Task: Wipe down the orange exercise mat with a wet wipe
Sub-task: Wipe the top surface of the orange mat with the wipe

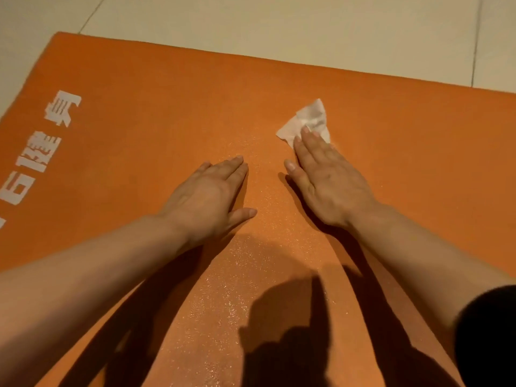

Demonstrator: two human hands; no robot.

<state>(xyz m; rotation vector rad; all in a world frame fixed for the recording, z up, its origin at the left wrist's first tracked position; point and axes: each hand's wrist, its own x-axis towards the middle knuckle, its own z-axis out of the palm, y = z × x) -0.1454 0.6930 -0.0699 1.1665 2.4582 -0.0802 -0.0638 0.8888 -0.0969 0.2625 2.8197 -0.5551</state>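
- Head view looks down on an orange mat [156, 129] that lies flat on a pale tiled floor [279, 26] and fills most of the frame.
- A crumpled white wipe [310, 118] rests on the mat, right of centre and toward its far edge.
- The right hand [326, 180] lies palm down with its fingers [301, 148] stretched out and close together, their tips pressing the near part of the wipe flat against the mat; it pins the wipe rather than gripping it.
- The left hand [209, 194] lies flat on the bare mat just beside the right, fingers together, thumb spread, holding nothing.
- A glistening, speckled strip [237, 275] runs along the mat between the two forearms and up past the hands.
- White printed characters [36, 152] sit near the mat's left edge.
- Dark shadows of the arms fall on the near part of the mat.
- A black sleeve [491, 331] shows at the lower right corner.
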